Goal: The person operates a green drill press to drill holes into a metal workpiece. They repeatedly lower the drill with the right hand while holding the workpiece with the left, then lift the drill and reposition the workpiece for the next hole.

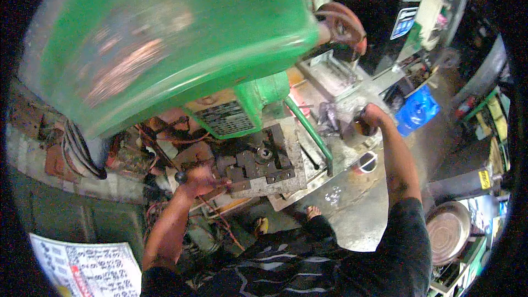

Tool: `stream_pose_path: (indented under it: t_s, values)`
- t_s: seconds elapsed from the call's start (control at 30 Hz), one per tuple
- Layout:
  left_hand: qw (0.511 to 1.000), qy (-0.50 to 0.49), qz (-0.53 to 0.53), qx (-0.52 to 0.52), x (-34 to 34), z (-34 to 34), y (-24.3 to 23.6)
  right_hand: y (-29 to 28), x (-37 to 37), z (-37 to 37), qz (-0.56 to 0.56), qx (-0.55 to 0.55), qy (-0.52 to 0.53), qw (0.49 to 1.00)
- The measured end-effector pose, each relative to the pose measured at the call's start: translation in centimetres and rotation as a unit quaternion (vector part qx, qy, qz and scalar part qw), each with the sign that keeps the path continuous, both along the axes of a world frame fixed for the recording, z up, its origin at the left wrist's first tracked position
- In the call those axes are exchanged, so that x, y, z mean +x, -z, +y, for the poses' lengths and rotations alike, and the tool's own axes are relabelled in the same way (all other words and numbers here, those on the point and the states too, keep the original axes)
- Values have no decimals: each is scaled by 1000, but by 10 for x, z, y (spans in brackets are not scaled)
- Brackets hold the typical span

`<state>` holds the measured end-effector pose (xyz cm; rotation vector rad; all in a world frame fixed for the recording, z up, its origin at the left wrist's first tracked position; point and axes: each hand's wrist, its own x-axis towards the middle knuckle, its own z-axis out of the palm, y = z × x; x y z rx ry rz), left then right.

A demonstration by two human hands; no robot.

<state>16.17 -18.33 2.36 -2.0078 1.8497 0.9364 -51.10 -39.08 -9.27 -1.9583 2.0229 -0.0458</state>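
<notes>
A green machine [181, 38] with a rounded body fills the upper left, above a metal bed. On the bed sits a dark steel die block [258, 159], with a round hollow part [264, 154] on top. My left hand [201, 181] is at the block's left side, beside a black ball knob [180, 177]; motion smears its fingers. Out to the right, my right hand [375, 114] is closed at the rim of a small dark round container [364, 126], over the grey worktop. The container's contents are too blurred to make out.
A green lever [311, 135] slopes down right of the die block. Near my right forearm stands a white bucket [365, 163] with a dark inside. Farther off are a blue bag [416, 111] and a red-brown wheel [344, 25]. A round metal pan [448, 233] lies at lower right.
</notes>
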Motion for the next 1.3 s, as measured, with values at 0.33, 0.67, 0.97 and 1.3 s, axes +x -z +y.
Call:
stream_pose_path:
  t_s: [0.33,0.67,0.97,1.3]
  values:
    - [993,12,-115,-15,-22,4,-18,89,16,-39,39,194,6,980]
    - [993,63,-37,-93,-11,7,-8,58,5,-25,-184,229,118,949]
    - [983,89,41,-154,-15,7,-9,-48,48,123,-740,194,359,535]
    - [950,78,219,-209,1,0,29,-100,241,193,-647,153,205,718]
